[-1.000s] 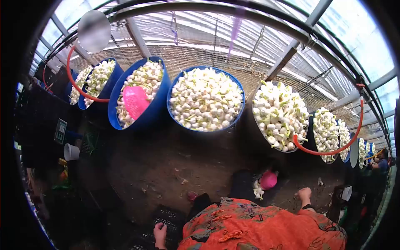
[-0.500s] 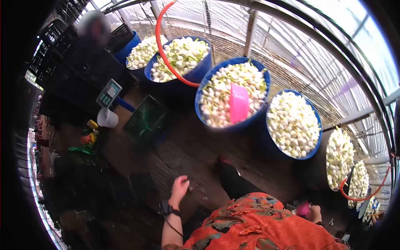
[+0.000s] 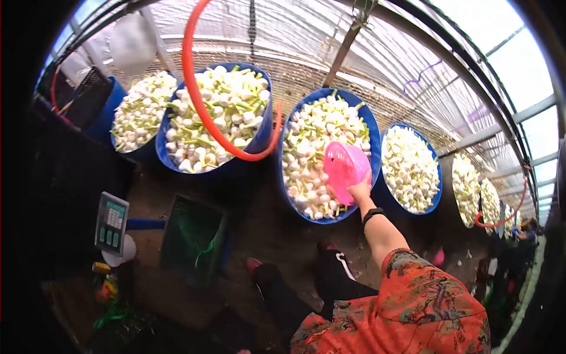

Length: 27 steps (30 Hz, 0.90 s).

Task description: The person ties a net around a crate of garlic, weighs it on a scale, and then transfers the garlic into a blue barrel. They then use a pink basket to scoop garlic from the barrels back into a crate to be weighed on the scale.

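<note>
A pink plastic basket (image 3: pixel 343 168) tilts over the middle blue barrel (image 3: pixel 285 177), which is full of white bulbs with green stems (image 3: pixel 309 141). My right hand (image 3: pixel 360 190) is closed on the basket's near edge, with the arm stretched forward and a black band on the wrist. Of my left hand, only a small bit of skin may show at the bottom edge, so its fingers cannot be made out.
More bulb-filled barrels stand at left (image 3: pixel 268 121) and right (image 3: pixel 437 197). A red hose (image 3: pixel 194 88) arches over one. At the left are a scale (image 3: pixel 112 224), a white bucket (image 3: pixel 121 251) and a dark green crate (image 3: pixel 188 236). Another person (image 3: pixel 526 235) is far right.
My right hand has reached forward and taken hold of the pink basket, which has shifted and tilted. The pink thing earlier in my right hand is gone from it. My left hand has dropped nearly out of view.
</note>
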Motion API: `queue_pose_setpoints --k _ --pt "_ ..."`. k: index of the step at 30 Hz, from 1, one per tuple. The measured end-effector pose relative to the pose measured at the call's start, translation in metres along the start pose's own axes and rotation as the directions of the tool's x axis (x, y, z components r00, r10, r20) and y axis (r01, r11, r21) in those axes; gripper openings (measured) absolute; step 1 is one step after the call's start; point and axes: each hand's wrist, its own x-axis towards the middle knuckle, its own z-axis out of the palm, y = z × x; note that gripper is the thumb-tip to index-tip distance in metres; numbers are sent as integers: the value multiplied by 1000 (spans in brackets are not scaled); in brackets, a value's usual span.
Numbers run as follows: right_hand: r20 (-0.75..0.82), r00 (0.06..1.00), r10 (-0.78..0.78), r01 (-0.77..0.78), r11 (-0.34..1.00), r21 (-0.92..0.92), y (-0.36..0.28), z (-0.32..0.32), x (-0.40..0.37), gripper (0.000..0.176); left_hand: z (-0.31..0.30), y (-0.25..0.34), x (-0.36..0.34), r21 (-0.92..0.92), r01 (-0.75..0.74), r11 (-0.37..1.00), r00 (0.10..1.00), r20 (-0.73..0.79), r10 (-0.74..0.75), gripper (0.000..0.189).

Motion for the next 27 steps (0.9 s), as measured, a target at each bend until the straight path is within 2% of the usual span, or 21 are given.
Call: queue_pose_setpoints --k 1,2,4,5,7,9,10,11,12,13,15,16,17,18,19,20,21,22,25,26,27 --pt "-101 992 70 -79 993 -90 3 17 2 116 9 44 38 228 -437 870 885 -66 462 42" --pt "-51 982 180 -181 983 -19 -19 3 -19 109 24 84 105 303 -507 807 836 -54 545 33" --pt "-101 979 179 -181 983 -11 -40 -11 -27 110 104 272 53 86 -744 663 667 164 727 36" --pt "-155 971 181 -177 984 35 -46 -11 -19 110 148 350 20 54 -798 600 588 287 756 38" --pt "-118 967 226 -226 974 14 -58 -17 5 108 240 445 -19 -67 -859 507 417 481 771 38" --pt "-71 959 276 -278 961 -15 -66 -12 12 106 329 501 -48 -91 -929 359 233 612 756 42" --pt "-89 983 161 -173 974 -145 -73 -1 2 103 378 508 -45 -192 -895 403 209 616 759 44" --pt "-81 996 42 -63 959 -276 -71 12 -5 100 427 507 -32 -239 -830 504 262 631 730 48" --pt "-37 999 8 -17 963 -268 -58 27 -8 99 460 509 -39 -194 -720 666 392 679 621 55" --pt "3 1000 -27 27 967 -252 -45 43 -9 99 495 504 -27 -40 -757 653 488 630 604 63" --pt "27 999 -39 44 972 -231 -24 61 3 100 543 490 -8 181 -670 720 729 344 592 72" --pt "43 998 -34 41 980 -196 -17 64 15 101 555 489 3 55 -588 807 791 247 560 79" --pt "62 997 -36 46 986 -162 -10 68 30 102 564 484 14 132 -450 883 893 96 440 80" --pt "112 993 -22 34 993 -111 -2 71 46 102 575 481 29 -76 -308 948 940 129 316 79" --pt "138 990 -9 24 994 -105 2 74 59 102 579 484 34 -269 -143 952 963 183 196 77" --pt "195 981 26 -14 998 -63 4 75 73 102 587 475 61 -250 -139 958 969 164 184 77" --pt "250 967 53 -49 999 -22 7 78 87 102 595 469 90 -423 -36 906 938 297 177 78" --pt "175 984 -28 33 999 -26 30 100 105 102 600 462 111 -568 86 819 886 420 198 78" --pt "314 949 -22 10 999 40 43 92 137 98 618 476 108 -488 198 850 888 457 55 83" --pt "324 946 -25 13 999 37 60 101 147 98 631 477 105 -479 148 865 940 340 27 81" --pt "335 942 -15 16 1000 1 75 113 152 92 644 478 101 -479 150 865 943 333 20 81"
